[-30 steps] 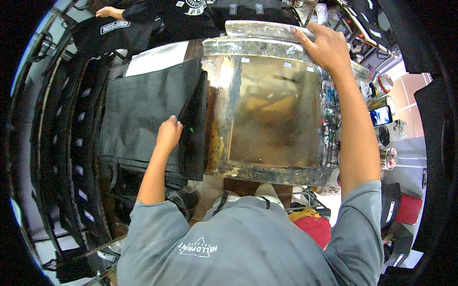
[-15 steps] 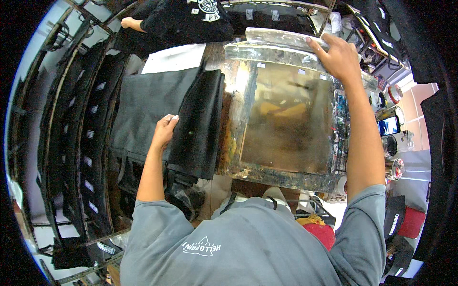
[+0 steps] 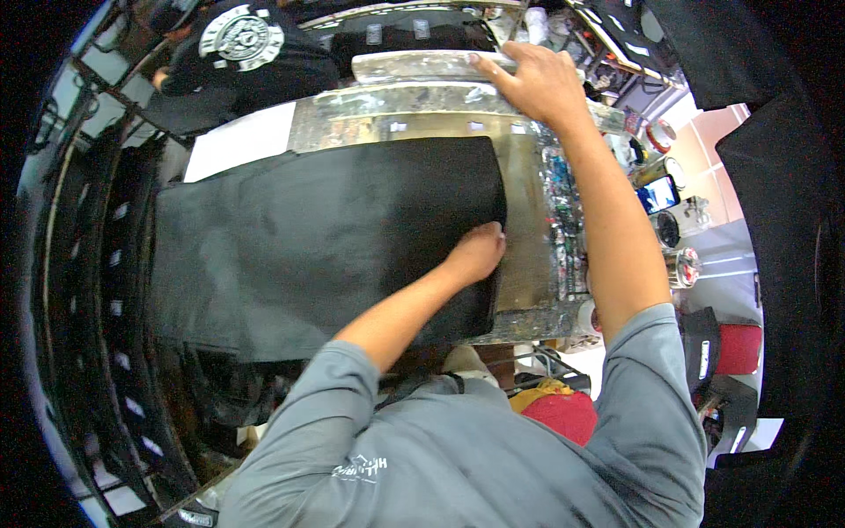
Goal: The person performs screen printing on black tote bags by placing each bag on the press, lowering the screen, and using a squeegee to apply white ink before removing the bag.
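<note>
A large black fabric piece lies across the work board, covering most of its shiny brownish surface. My left hand is closed, pinching the fabric at its right edge. At the far side, my right hand grips the right end of a long, whitish, paint-smeared bar, thumb toward me and fingers over its back. Small pale tabs sit along the board just beyond the fabric's far edge.
White paper lies at the far left of the board. Black pieces hang on racks to the left. Jars and a lit phone line the right side. Another person in black is at the far left.
My left hand has moved right, drawing the black fabric over the board's shiny surface. My right hand stays on the bar. The whole view has shifted.
</note>
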{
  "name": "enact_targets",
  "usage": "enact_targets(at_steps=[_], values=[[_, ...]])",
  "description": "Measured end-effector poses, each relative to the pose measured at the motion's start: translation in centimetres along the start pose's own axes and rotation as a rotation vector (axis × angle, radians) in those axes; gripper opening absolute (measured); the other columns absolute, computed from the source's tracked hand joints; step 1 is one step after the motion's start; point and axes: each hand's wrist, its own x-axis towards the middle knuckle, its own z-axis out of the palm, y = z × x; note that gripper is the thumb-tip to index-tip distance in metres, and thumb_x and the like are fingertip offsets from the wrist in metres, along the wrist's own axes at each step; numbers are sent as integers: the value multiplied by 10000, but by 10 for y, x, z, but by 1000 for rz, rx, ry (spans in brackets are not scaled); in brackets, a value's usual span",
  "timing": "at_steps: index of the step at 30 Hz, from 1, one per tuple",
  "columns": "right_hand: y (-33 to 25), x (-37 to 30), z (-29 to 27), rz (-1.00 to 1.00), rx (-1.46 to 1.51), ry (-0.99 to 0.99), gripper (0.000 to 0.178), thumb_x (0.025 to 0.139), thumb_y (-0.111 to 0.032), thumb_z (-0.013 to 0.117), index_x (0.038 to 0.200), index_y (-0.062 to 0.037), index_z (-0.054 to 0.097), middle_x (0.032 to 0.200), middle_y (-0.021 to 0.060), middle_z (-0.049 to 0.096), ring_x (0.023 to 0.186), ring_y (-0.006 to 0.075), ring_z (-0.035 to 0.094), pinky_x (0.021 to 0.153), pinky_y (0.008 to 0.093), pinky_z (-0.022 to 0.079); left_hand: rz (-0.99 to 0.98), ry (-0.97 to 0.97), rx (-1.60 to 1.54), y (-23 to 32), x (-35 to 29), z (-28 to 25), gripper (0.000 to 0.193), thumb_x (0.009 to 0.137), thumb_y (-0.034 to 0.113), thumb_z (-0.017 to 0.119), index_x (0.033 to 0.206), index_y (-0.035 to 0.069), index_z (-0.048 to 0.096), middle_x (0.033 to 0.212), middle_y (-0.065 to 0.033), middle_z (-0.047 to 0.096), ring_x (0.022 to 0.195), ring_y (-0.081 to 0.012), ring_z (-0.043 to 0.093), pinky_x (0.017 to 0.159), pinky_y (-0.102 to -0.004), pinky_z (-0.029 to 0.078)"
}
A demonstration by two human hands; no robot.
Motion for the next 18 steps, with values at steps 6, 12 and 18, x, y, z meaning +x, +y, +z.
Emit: enact_targets(at_steps=[6, 12, 18], values=[[-1, -9, -3, 13, -1, -93, 753, 944, -731, 487, 1037, -30, 746, 1034, 205, 739, 995, 369, 701, 863, 509, 486, -88, -39, 392, 18, -15, 9, 680, 942, 627, 583, 1389, 115, 609, 1529, -204, 453, 1352, -416, 460, 1128, -649, 300], [1, 27, -27, 42, 68, -235, 764, 966, -730, 428, 915, -19, 704, 956, 215, 719, 898, 351, 678, 808, 497, 484, -136, 40, 521, -70, -33, 20, 1043, 812, 857, 532, 1631, 246, 326, 1718, -190, 117, 1545, -543, 32, 1139, -795, -35], [6, 53, -25, 108, 59, -317, 822, 984, -739, 367, 938, 5, 712, 926, 221, 707, 889, 317, 659, 766, 477, 473, -125, 30, 489, -72, 18, 21, 1058, 788, 880, 527, 1624, 259, 341, 1718, -168, 144, 1558, -511, 24, 1149, -784, -41]])
